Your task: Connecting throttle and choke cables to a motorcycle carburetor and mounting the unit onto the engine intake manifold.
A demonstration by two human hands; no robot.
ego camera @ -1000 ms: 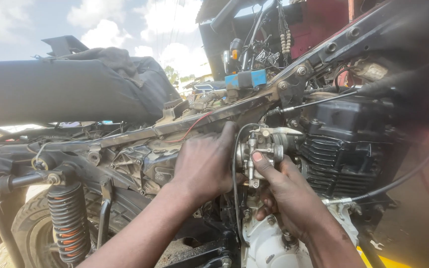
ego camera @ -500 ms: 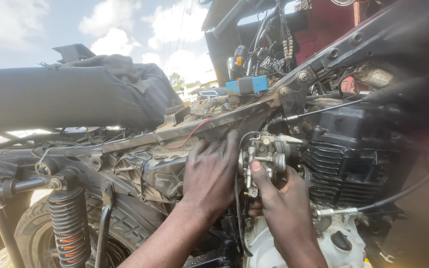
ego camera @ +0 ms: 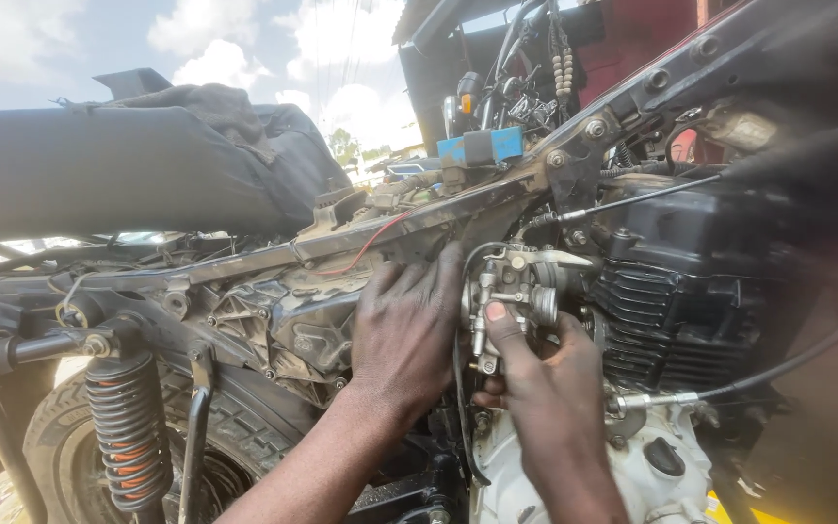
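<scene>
With our left hand [ego camera: 404, 330] spread flat just behind the carburetor [ego camera: 511, 296] and our right hand [ego camera: 545, 388] pinching it from below, we should keep it square against the engine [ego camera: 691, 291].

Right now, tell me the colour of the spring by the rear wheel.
The spring is black with orange showing between its coils, seen in the head view.

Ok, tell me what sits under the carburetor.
Under the carburetor the right hand cups it from below, thumb on its face. Lower down shows a pale engine cover. The hand hides the carburetor's underside.
</scene>
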